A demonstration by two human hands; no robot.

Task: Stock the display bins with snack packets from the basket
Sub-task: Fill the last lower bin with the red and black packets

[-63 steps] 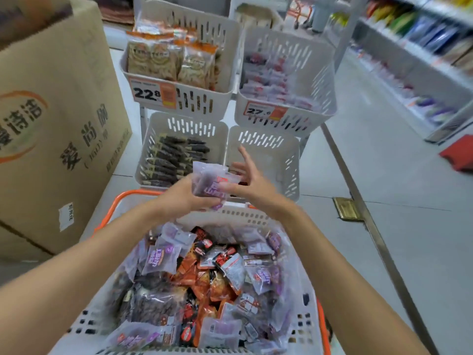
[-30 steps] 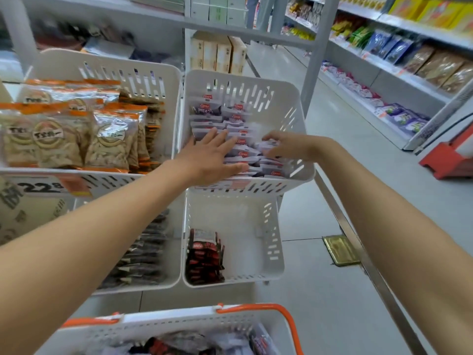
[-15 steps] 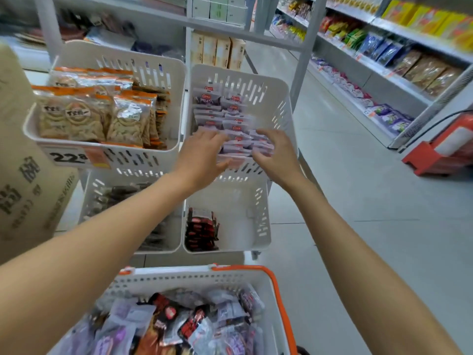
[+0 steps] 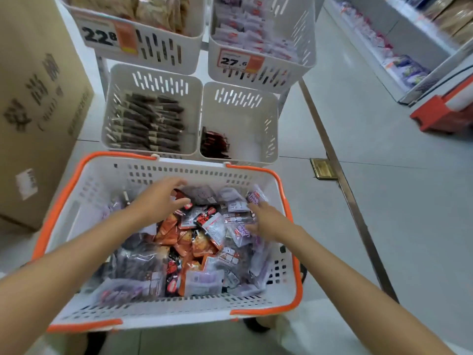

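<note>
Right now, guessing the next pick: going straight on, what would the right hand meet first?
The right hand would likely meet the purple packet past its fingers, near the far wall of the basket; depth unclear.

Basket (image 4: pixel 179 172): one. Beyond it: four bins, namely upper left bin (image 4: pixel 166 52), upper right bin (image 4: pixel 303 47), lower left bin (image 4: pixel 158 82), lower right bin (image 4: pixel 256 139), plus two price tags (image 4: pixel 107 35). Left of it: one cardboard box (image 4: pixel 38 98). Inside it: packets (image 4: pixel 199 239), more than I can count.

Your one head-worn camera looks forward and steeply down, close above the basket (image 4: pixel 163 170), with the display bins (image 4: pixel 245 144) just beyond it and floor (image 4: pixel 384 226) on your right.
</note>
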